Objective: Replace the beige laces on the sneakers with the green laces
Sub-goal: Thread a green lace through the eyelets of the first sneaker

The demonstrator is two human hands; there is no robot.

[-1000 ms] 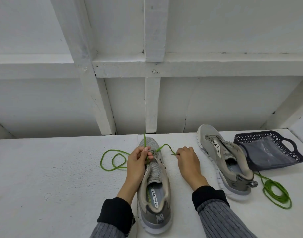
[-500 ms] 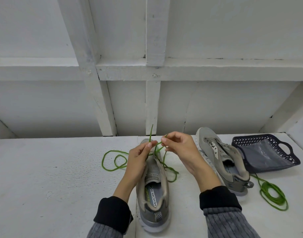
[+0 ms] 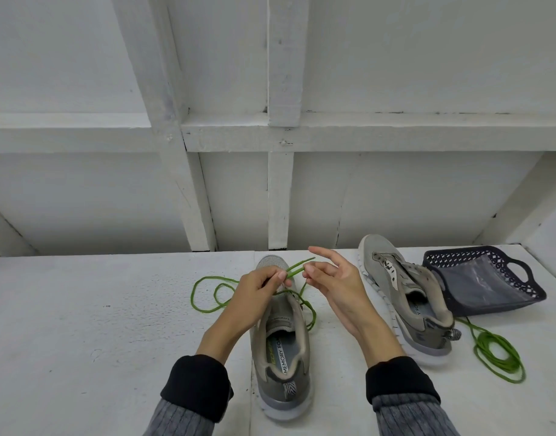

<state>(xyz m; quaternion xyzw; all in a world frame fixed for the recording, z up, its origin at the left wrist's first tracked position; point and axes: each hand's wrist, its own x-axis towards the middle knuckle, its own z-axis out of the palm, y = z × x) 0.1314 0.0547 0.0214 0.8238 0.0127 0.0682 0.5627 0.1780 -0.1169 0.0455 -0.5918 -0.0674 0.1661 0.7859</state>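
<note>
Left hand [image 3: 261, 286] pinching both tips of the green lace [image 3: 298, 268] above the toe of the near sneaker [image 3: 281, 338]; tips aimed far and right, straight toward the right hand [image 3: 334, 280]. Right hand just right of those tips, fingers spread, gripping nothing, nearer to take one. Slack looped left on the table [image 3: 81, 325] and right beside the shoe. Second sneaker [image 3: 402, 297] farther right, unlaced, spare green lace [image 3: 497, 357] coiled beyond.
</note>
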